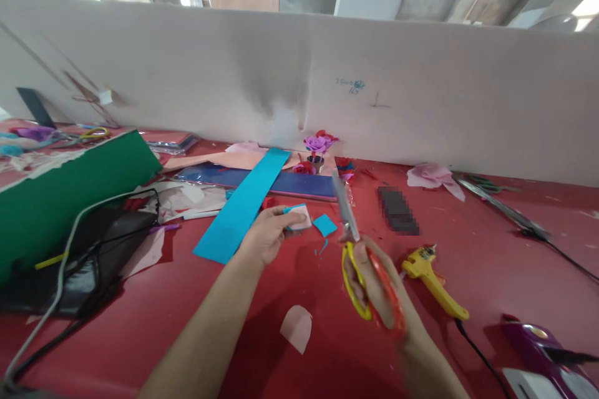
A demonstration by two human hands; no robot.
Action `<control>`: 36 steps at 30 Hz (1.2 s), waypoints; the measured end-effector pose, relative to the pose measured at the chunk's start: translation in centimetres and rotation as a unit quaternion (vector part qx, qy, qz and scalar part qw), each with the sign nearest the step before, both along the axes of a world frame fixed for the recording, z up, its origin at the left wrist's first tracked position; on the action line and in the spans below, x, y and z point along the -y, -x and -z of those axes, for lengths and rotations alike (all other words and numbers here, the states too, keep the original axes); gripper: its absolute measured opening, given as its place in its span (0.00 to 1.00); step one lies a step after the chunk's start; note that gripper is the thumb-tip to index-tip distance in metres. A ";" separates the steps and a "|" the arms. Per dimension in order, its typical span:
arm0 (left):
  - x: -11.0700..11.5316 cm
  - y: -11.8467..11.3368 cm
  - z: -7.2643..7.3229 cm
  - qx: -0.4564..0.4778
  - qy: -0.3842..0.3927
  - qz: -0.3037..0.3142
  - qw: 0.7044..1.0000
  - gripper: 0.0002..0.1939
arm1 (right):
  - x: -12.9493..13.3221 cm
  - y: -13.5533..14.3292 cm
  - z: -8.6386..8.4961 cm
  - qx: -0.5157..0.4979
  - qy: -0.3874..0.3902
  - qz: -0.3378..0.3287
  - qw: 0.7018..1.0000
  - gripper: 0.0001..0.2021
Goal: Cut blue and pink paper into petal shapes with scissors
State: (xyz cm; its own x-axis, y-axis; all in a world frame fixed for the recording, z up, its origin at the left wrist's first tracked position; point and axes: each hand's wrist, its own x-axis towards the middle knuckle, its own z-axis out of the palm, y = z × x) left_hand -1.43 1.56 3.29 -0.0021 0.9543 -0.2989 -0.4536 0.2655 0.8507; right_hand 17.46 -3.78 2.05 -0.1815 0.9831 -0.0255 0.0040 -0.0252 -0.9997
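My left hand [267,232] pinches a small pale piece [300,217] with a blue edge showing behind it, its material hard to make out. In my right hand [374,268] is a pair of scissors [347,209] with one yellow and one red handle loop, the blades pointing up and away. Between the hands a blue square [324,225] lies on the table, with thin blue scraps just below it. Left of my left hand runs a long blue strip [243,206]. Nearer to me a pale pink petal-shaped piece [297,328] rests flat.
A yellow glue gun [433,280] lies to the right on the red table [341,361], its cord trailing forward. Behind stands a small pot with purple flowers [319,144]. A green sheet [79,199] and cables occupy the left; a purple device [538,349] sits front right.
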 end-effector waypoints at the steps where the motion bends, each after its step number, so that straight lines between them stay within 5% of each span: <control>1: 0.3 -0.1 -0.1 -0.041 0.000 0.044 0.998 0.09 | -0.2 -0.3 -0.3 -0.006 0.000 0.013 1.000 0.21; 5: 1.5 -0.9 -0.1 -0.202 -0.041 0.227 0.952 0.03 | -0.8 -1.3 -0.9 0.000 -0.008 0.022 1.000 0.23; 12: 1.9 -2.0 0.4 -0.251 -0.088 0.289 0.920 0.05 | -0.9 -0.7 -0.7 0.003 0.011 -0.051 0.999 0.20; 25: 1.8 -3.0 0.8 -0.211 -0.069 0.208 0.953 0.03 | -1.4 0.0 0.3 -0.029 -0.003 0.058 0.998 0.21; 36: 2.8 -6.3 2.7 0.005 -0.002 0.078 0.997 0.10 | -1.3 0.5 0.3 -0.080 -0.031 0.178 0.980 0.19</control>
State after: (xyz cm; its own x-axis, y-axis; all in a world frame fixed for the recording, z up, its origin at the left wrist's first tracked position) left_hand 4.83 -1.19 0.61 0.1482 0.9440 -0.2949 -0.4150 0.3300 0.8479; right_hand 16.93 -2.49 1.78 0.1762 0.9836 0.0374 -0.1518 0.0647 -0.9863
